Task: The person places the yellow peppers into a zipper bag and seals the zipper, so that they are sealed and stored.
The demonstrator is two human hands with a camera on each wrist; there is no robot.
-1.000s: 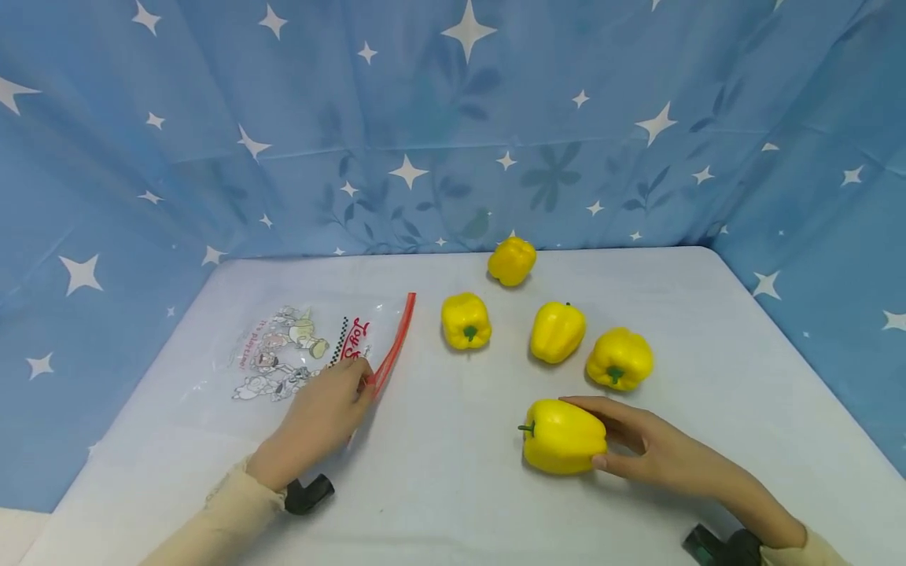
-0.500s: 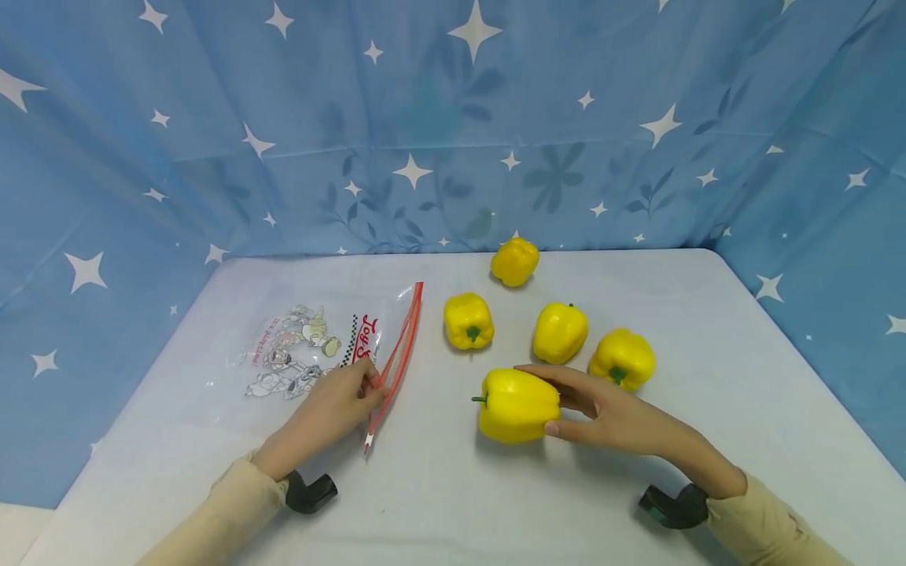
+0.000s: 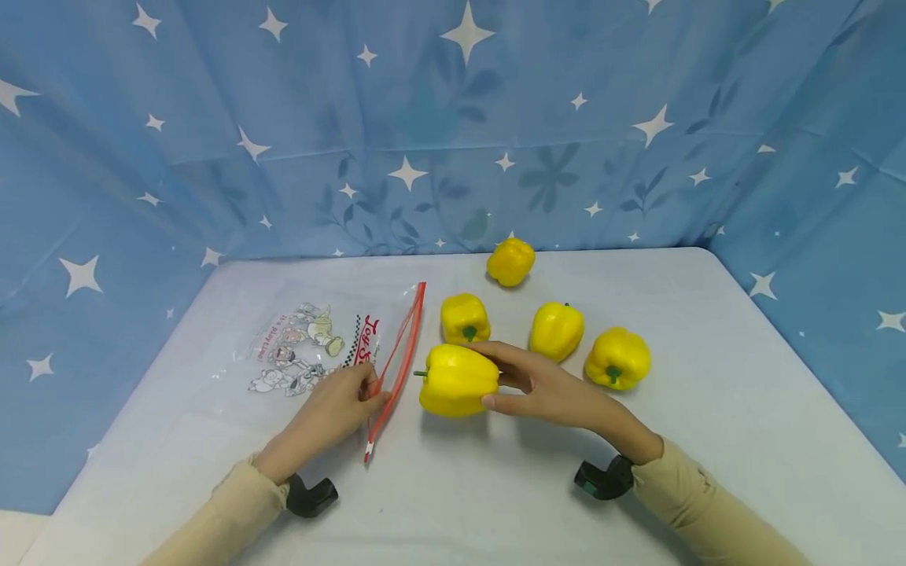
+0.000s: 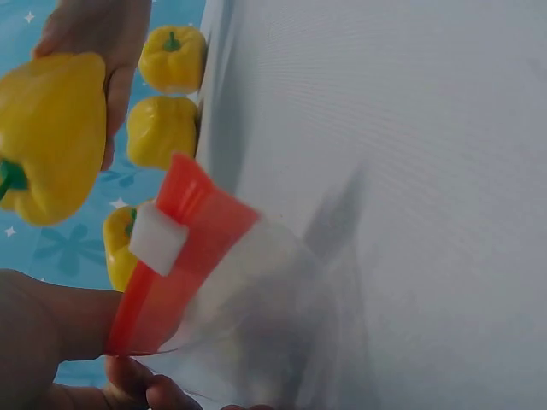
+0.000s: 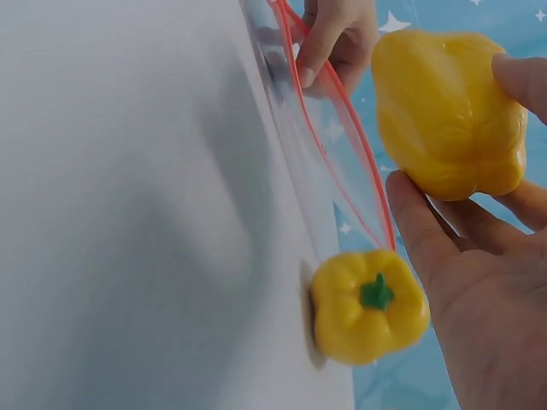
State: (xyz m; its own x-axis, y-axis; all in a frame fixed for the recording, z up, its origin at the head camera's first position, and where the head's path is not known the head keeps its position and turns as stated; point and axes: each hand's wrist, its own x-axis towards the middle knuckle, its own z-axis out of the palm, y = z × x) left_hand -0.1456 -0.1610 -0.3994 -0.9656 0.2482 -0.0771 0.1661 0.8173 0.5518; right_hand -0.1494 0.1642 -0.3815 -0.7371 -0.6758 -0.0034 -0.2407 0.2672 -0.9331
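My right hand (image 3: 545,385) grips a yellow bell pepper (image 3: 458,381) from its blunt end, green stem pointing left. A shadow lies on the table below this pepper. On the left, my left hand (image 3: 336,409) pinches the red zip edge (image 4: 184,248) of a clear printed zip bag (image 3: 304,346) that lies on the table. The zip edge stands parted, as the right wrist view shows, and a white slider (image 4: 158,239) sits near its close end. The held pepper is just right of the bag's mouth, apart from it.
Several more yellow bell peppers lie on the white table (image 3: 538,511): one pepper (image 3: 465,317) right behind the held one, another (image 3: 511,262) at the back, others (image 3: 557,331) to the right. A blue star-patterned curtain (image 3: 439,126) closes off the back and sides.
My right hand has lifted its pepper off the table and carried it left toward the bag. My left hand has raised the bag's red edge slightly, and the two strips have spread apart.
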